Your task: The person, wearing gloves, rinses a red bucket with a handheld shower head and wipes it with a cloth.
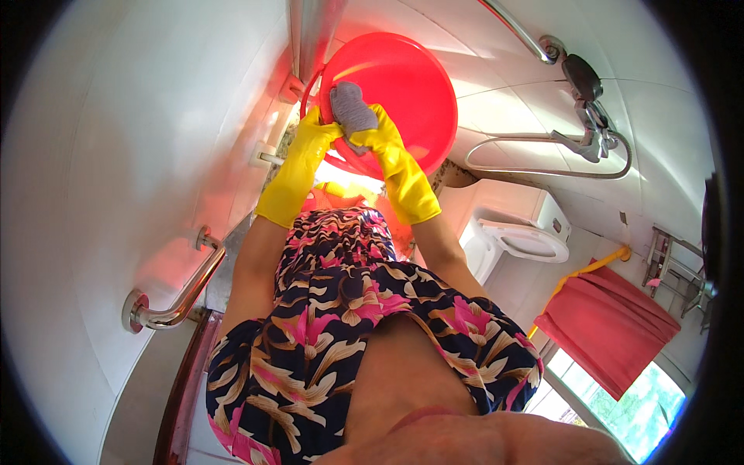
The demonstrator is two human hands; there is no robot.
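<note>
Both of my hands wear long yellow rubber gloves. A grey cloth (351, 110), bunched up, lies over the left rim of a large red plastic basin (407, 93). My right hand (378, 136) grips the cloth's lower right part, its fingers folded around it. Just left of it, my left hand (319, 131) is at the basin's edge beside the cloth, with thumb and fingers curled. Whether it pinches the basin's rim or a bit of the cloth cannot be told. The basin looks tilted, and its inside faces me.
A chrome grab bar (186, 296) juts from the left wall. At the right wall are a shower mixer with a looped metal hose (546, 171), a white toilet (523, 221) with its seat, a red cloth (607, 325) on a yellow pipe, and a metal rack (674, 261).
</note>
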